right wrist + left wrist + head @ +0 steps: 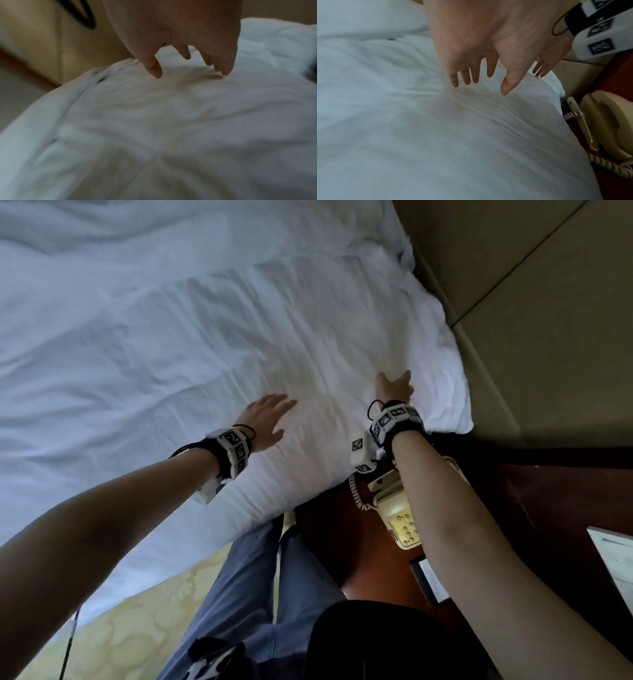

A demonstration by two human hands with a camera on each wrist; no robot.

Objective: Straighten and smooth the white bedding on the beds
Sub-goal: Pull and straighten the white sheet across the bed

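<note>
A white pillow [325,337] lies wrinkled at the head of the bed, beside the white duvet [85,337]. My left hand [270,419] lies flat on the pillow's near part, fingers straight and spread. In the left wrist view the left hand [479,75] presses its fingertips into the pillow [436,135], and the right hand [542,67] shows beyond it. My right hand [394,386] rests open on the pillow nearer the headboard. The right wrist view shows the right hand [188,62] with straight fingers touching the pillow [171,121].
A padded beige headboard [548,320] runs along the right. A dark wooden nightstand [342,542] stands by the bed with a cream telephone [397,508] and coiled cord under my right forearm. Papers [613,563] lie at the right edge. Patterned yellow floor [137,628] lies below.
</note>
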